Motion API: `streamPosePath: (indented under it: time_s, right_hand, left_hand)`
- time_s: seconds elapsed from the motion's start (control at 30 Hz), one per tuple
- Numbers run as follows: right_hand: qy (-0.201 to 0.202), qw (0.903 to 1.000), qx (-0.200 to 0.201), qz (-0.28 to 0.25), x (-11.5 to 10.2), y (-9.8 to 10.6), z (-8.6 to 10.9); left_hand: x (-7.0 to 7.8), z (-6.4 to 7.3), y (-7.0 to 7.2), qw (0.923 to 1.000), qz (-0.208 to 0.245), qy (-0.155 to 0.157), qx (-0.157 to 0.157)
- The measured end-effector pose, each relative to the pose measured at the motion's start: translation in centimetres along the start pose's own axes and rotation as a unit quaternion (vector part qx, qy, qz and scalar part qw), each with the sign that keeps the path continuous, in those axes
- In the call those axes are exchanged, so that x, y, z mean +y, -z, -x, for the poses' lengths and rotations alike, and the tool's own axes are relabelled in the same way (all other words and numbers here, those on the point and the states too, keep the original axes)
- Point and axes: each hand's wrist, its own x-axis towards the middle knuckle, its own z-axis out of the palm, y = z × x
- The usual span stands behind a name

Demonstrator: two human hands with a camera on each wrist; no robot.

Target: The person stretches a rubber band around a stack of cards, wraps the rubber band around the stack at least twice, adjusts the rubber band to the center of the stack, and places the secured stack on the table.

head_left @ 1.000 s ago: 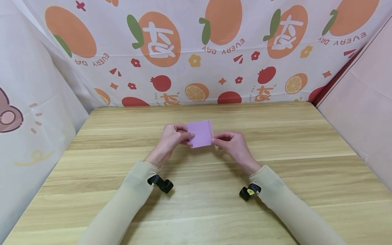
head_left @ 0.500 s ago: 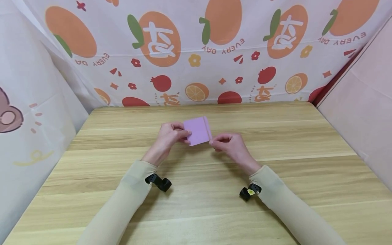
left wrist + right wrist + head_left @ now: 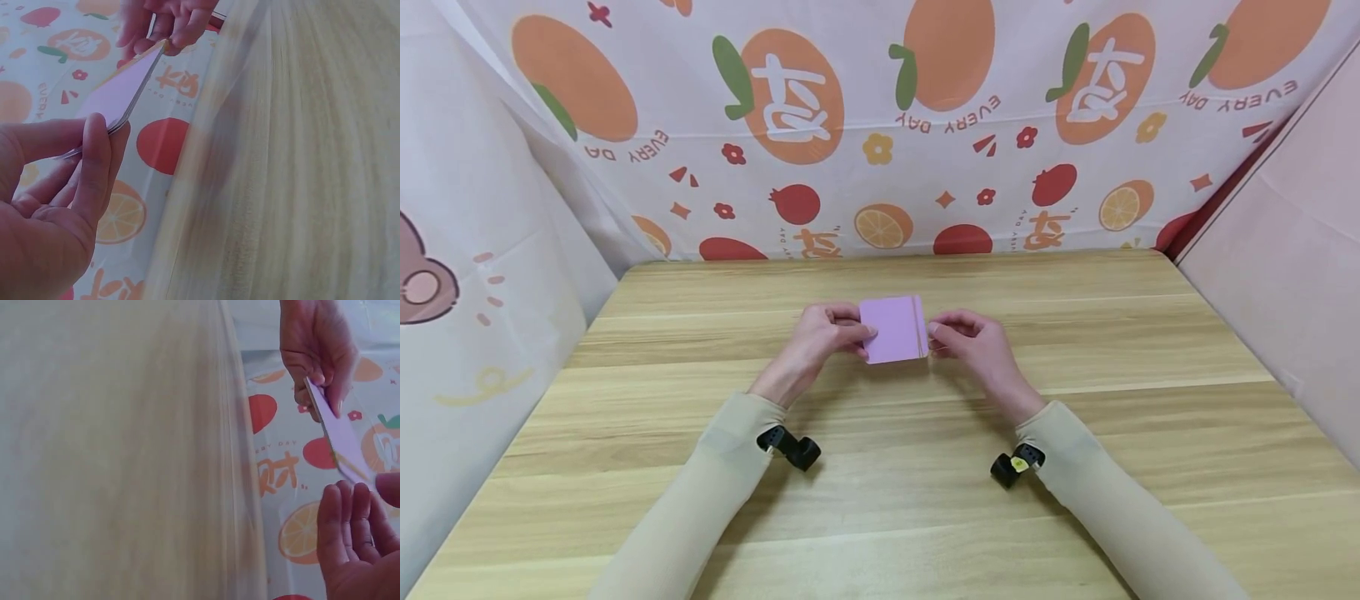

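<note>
A small purple notebook [image 3: 891, 329] with a thin elastic band [image 3: 917, 327] near its right edge is held up over the table. My left hand [image 3: 816, 337] grips its left side, thumb on the cover and fingers behind. At the notebook's right edge is my right hand [image 3: 973, 346]. In the right wrist view, the right thumb [image 3: 389, 489] and fingertips [image 3: 345, 490] stand a little apart around the notebook's end; whether they touch it is hard to tell. The left wrist view shows the notebook [image 3: 122, 90] nearly edge-on, the left thumb and fingers pinching its near corner.
A wood-grain table [image 3: 880, 517] spreads under both arms. Behind its far edge hangs a fruit-print cloth [image 3: 850, 179], with pale cloth at the left [image 3: 490, 275] and right [image 3: 1285, 250]. Each wrist wears a small black camera [image 3: 805, 454].
The notebook tilted left, then came back level and slightly right. My right hand has left the lower right corner, where it pinched, and moved up along the right edge. The band lies straight.
</note>
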Motion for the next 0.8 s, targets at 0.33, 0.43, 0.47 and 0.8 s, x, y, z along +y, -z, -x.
streamPosePath:
  time_s: [0.33,0.43,0.47,0.8]
  right_hand:
    - [-0.013,0.9990,0.009,-0.042,0.0,1.0,-0.6]
    - [-0.011,0.9996,0.008,-0.026,-0.1,1.1,-0.6]
    - [-0.011,0.9996,0.007,-0.024,-0.2,1.1,-0.6]
    - [-0.012,0.9995,-0.028,0.003,-0.7,1.7,-0.7]
  left_hand:
    - [0.2,0.2,-0.5,0.9991,-0.007,0.013,-0.040]
    - [0.1,0.3,-0.8,0.9983,-0.007,0.010,-0.056]
    - [0.0,0.3,-0.9,0.9980,-0.008,0.010,-0.062]
    - [-0.1,0.6,-1.5,0.9956,-0.020,0.002,-0.091]
